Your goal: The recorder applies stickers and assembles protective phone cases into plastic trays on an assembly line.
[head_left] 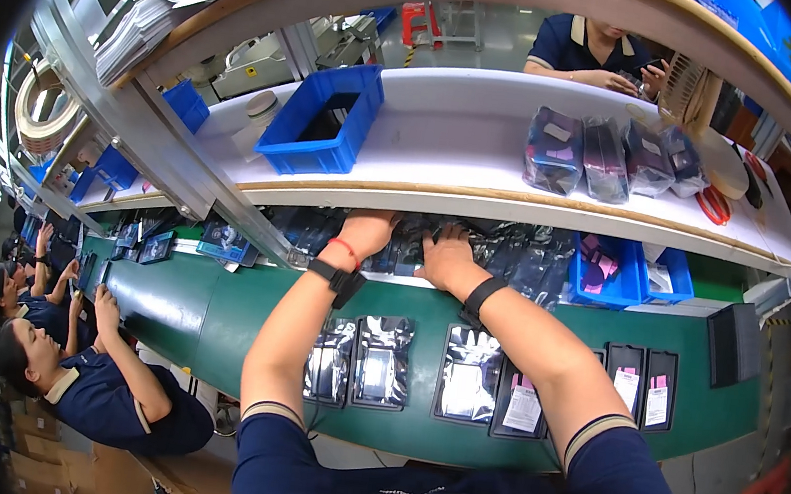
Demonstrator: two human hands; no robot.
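Both my arms reach forward to a row of dark, shiny plastic bags [521, 259] at the back of the green workbench [242, 312], under the shelf. My left hand [367, 232] is among these bags, its fingers hidden by the shelf edge. Close by, my right hand [450, 255] lies on the bags with its fingers spread, gripping nothing visible. In front of my body are black trays with silver film bags, such as one tray's silver bag [383, 363] and another silver bag [469, 377]. To their right, other black trays carry pink pieces and white labels [522, 408].
Above the bags runs a white shelf [458, 127] with a blue bin [276, 136], clear-bagged packs [554, 153] and red-handled scissors [713, 205]. Blue boxes [609, 296] stand right of my hands. A metal post [225, 203] rises at left. Co-workers [111, 390] are at the left; another person [583, 54] is across.
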